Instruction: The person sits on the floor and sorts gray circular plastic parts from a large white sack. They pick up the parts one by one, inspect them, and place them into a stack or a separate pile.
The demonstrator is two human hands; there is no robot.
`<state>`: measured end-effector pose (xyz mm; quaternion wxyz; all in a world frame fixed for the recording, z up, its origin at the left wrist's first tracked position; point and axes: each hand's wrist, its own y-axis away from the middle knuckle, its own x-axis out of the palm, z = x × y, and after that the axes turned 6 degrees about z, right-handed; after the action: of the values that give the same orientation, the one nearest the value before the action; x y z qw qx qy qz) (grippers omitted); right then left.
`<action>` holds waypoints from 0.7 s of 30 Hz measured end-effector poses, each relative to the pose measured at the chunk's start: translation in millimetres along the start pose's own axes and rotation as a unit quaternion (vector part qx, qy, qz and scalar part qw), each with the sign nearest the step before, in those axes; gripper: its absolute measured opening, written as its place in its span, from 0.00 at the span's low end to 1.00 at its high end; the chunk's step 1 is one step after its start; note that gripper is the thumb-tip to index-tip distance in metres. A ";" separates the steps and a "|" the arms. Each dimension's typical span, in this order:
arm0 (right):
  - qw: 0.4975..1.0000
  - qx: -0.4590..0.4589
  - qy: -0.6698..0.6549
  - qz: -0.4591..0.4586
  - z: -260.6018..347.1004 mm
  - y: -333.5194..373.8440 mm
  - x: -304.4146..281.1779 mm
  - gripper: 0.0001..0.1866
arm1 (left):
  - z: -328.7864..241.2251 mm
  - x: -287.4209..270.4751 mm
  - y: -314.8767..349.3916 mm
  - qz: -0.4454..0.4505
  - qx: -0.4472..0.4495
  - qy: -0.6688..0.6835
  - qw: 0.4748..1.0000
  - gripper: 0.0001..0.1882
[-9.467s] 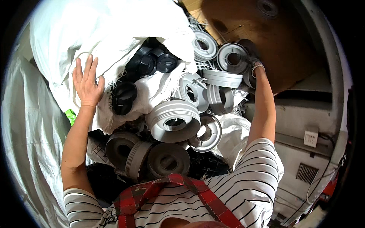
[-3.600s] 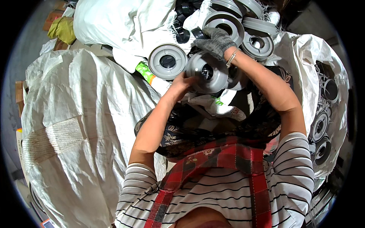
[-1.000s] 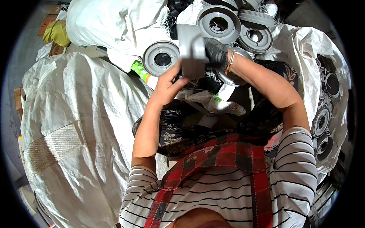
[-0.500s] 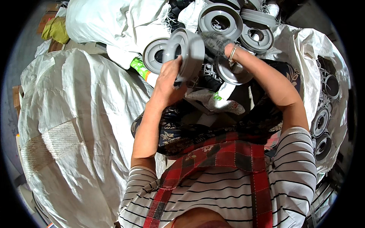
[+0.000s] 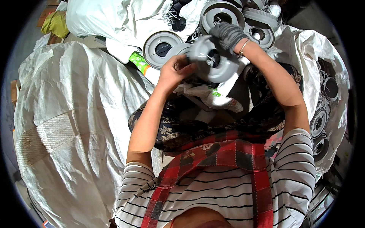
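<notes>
A grey round plastic flange [image 5: 227, 69] with a wide central hole is blurred by motion above my lap. My right hand [image 5: 228, 37], in a grey knitted glove, grips its upper right rim; the fingertips are partly hidden. At the flange's left edge is my bare left hand [image 5: 173, 74], thumb and fingers curved and apart, with nothing visible between them. Behind those fingers a second grey ring [image 5: 178, 50] is partly covered. Another grey flange [image 5: 151, 45] lies flat just beyond, to the left.
More grey flanges [image 5: 207, 17] are heaped at the far side. White woven sacks [image 5: 76, 114] bulge on the left and far left. An open sack [image 5: 304, 49] on the right holds several dark grey round parts [image 5: 320, 121]. A yellow bag [image 5: 55, 23] lies far left.
The ring my left hand held up on edge is no longer upright in its grip. My right hand has moved up slightly and now holds a flange, which is turned face up between my hands.
</notes>
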<state>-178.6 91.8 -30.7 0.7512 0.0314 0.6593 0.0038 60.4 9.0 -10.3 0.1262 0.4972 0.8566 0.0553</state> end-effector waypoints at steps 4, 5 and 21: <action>0.943 0.047 -0.298 -0.141 10.5 -7.3 9.3 0.16 | -4.3 -5.8 -0.2 0.106 -0.058 0.284 0.951 0.17; 0.960 0.037 -0.242 -0.138 5.1 -11.8 14.2 0.16 | -3.6 -9.7 -2.0 0.059 -0.036 0.293 0.953 0.17; 0.979 0.121 -0.060 0.150 1.0 -51.5 147.5 0.12 | -2.5 -22.8 -7.8 -0.016 0.033 0.183 0.982 0.15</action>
<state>-160.2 47.4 -179.3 0.7709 0.2213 0.5962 0.0346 64.0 -14.5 -6.0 -0.0484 0.4684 0.8747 0.1147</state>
